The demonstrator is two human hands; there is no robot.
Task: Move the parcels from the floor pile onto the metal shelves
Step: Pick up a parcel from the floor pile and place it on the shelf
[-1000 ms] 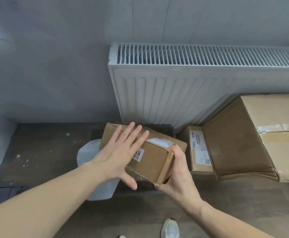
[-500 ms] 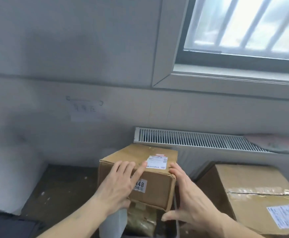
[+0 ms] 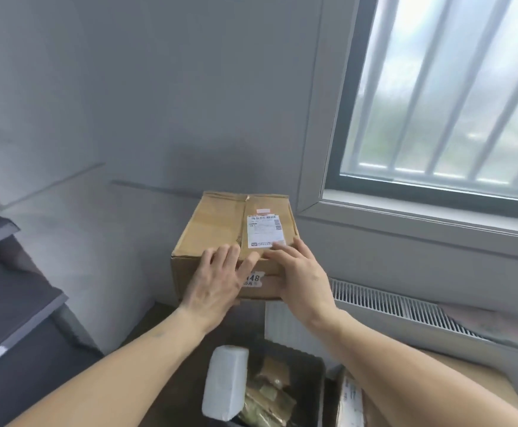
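A brown cardboard box [image 3: 220, 223] with a white shipping label on top is held up in front of the grey wall, at about window-sill height. My left hand [image 3: 217, 278] grips its near face, fingers reaching over the top edge. My right hand [image 3: 301, 272] grips the near right corner, fingertips on the top beside the label. Dark grey shelves [image 3: 8, 303] run along the left edge. Below my arms lies the floor pile: a white wrapped parcel [image 3: 225, 383], brown packets [image 3: 270, 392] in a dark container, and a small labelled box [image 3: 351, 402].
A white radiator [image 3: 390, 306] runs under a barred window [image 3: 451, 103] at the right. A large cardboard box [image 3: 467, 377] sits at the lower right, partly behind my right arm. The grey wall [image 3: 159, 103] is straight ahead.
The box has risen from the floor pile to about sill height, and the view has tilted up and left. The shelves have come into sight at the left.
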